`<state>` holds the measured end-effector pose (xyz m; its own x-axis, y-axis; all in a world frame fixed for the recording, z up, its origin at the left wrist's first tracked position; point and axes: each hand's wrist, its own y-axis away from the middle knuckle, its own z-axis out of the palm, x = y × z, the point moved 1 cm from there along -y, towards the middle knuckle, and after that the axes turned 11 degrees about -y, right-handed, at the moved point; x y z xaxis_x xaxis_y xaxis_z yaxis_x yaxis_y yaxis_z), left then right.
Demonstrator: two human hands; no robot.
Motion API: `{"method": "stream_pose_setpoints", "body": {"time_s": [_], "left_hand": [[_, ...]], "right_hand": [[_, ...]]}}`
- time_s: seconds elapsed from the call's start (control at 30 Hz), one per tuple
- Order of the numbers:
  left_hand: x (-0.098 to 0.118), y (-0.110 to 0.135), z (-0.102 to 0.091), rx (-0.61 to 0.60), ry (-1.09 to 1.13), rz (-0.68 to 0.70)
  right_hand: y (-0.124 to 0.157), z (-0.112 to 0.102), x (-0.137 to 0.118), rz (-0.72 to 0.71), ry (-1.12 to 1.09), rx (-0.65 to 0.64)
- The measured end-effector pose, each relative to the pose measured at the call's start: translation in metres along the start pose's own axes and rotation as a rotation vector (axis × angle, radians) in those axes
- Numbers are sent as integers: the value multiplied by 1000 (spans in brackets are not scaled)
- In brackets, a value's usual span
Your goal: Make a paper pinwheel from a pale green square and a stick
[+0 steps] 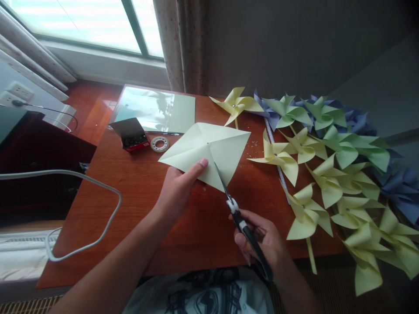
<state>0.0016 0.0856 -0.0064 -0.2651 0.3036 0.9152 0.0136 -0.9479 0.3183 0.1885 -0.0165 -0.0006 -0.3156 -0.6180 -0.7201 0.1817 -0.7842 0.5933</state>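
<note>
My left hand [178, 185] grips a pale yellow square of paper [225, 152] along its near edge, thumb on top and fingers underneath. Crease lines run from the sheet's corners to a small mark near its middle. In my right hand [262, 237] is a pair of scissors [240, 220] with black and white handles. Their blades lie at the near corner of the paper, pointing along a line toward the centre. The paper is held above the table. How far the blades are apart is hard to make out.
Several yellow paper pinwheels [306, 211] and green pinwheels [288, 111] lie on the right, with blue ones behind. A ruler [278, 163] runs beneath some. Left of the paper are a tape roll [159, 144], an open red box [135, 141] and a clear-covered sheet [183, 111]. A white cable [119, 198] loops across the left.
</note>
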Motion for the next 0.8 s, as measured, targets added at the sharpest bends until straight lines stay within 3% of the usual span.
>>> {"method": "stream_pose_setpoints", "body": {"time_s": [0.8], "left_hand": [[-5, 9, 5, -86, -142, 16]], "right_hand": [[-10, 7, 5, -63, -100, -87]]}}
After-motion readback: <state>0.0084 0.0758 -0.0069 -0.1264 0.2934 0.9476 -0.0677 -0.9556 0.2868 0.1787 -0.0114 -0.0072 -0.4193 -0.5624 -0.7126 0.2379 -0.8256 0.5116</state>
